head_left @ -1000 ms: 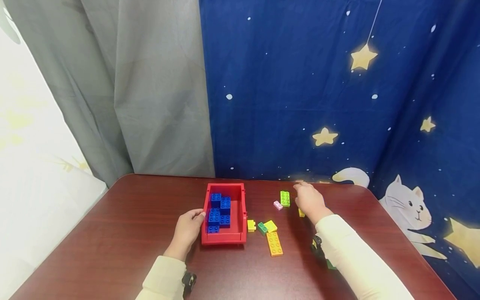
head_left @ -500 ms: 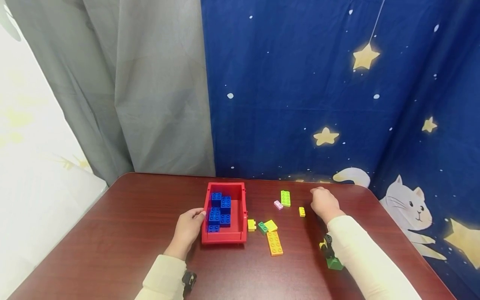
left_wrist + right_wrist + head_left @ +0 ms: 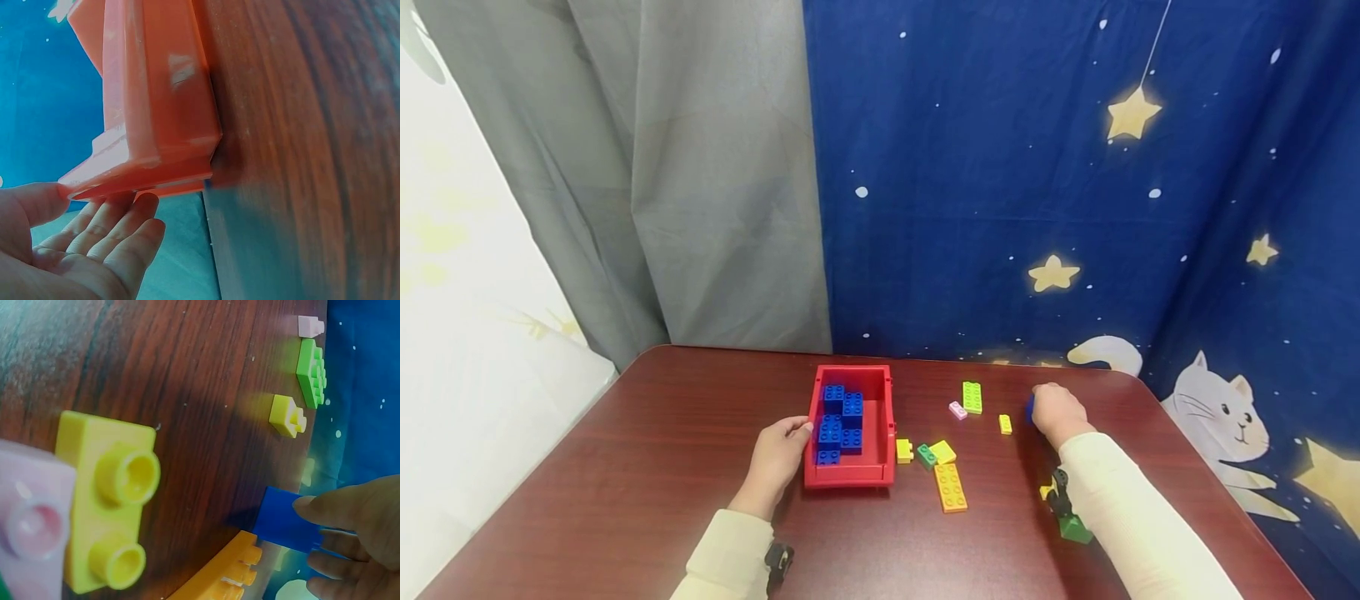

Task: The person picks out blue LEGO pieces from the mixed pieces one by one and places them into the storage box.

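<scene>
A red box stands on the table with several blue bricks inside, mostly along its left side. My left hand holds its left rim, thumb against the edge and fingers beneath, as the left wrist view shows. Toward the far right of the table, my right hand pinches a blue brick between thumb and fingers. The head view shows only a sliver of that brick; its far side is hidden by the hand. Nearby lie a small yellow brick and an orange brick.
A lime green brick and a pink one lie right of the box. Closer in are yellow, green and orange-yellow bricks. A green piece sits beside the right forearm. Curtains hang behind the table.
My right hand has moved right, past the small yellow brick, and now pinches the blue brick. The left hand stays at the box's rim.
</scene>
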### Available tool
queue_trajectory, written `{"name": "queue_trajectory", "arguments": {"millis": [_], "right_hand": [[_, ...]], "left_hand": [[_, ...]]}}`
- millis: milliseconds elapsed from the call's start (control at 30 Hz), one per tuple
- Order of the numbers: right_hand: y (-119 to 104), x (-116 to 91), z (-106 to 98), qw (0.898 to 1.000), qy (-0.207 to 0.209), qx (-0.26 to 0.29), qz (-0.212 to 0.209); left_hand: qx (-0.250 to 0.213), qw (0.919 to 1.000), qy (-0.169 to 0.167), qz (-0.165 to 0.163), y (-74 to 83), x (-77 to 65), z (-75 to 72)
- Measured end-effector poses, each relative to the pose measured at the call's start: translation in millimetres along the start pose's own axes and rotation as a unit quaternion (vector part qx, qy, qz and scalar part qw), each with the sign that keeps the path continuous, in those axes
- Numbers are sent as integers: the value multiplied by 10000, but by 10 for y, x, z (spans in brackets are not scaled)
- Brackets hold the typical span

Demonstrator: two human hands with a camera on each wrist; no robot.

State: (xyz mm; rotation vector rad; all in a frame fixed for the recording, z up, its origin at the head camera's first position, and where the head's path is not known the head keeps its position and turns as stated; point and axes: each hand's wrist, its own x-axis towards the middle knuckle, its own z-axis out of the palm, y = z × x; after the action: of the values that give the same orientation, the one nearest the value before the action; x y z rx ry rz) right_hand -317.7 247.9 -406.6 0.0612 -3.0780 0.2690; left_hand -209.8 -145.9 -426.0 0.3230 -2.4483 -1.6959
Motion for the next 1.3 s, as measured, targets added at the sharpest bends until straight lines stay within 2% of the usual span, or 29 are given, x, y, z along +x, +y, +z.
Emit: {"name": "queue_trajectory", "arguments": {"millis": [367, 767, 1033, 1300], "right_hand": [[-7, -22, 0, 10000, -50, -27, 5], [-29, -33, 4, 9998, 127, -12, -140], [-164, -59, -146, 9988, 317, 143, -337], [-413, -145, -347, 9920, 862, -54, -916]], "left_hand": [[5, 10000, 5, 9, -4, 12, 5], [10, 10000, 9, 35, -18, 14, 7], [21, 10000, 21, 32, -12, 10, 3], [15, 9999, 85, 114, -9, 18, 16]]}}
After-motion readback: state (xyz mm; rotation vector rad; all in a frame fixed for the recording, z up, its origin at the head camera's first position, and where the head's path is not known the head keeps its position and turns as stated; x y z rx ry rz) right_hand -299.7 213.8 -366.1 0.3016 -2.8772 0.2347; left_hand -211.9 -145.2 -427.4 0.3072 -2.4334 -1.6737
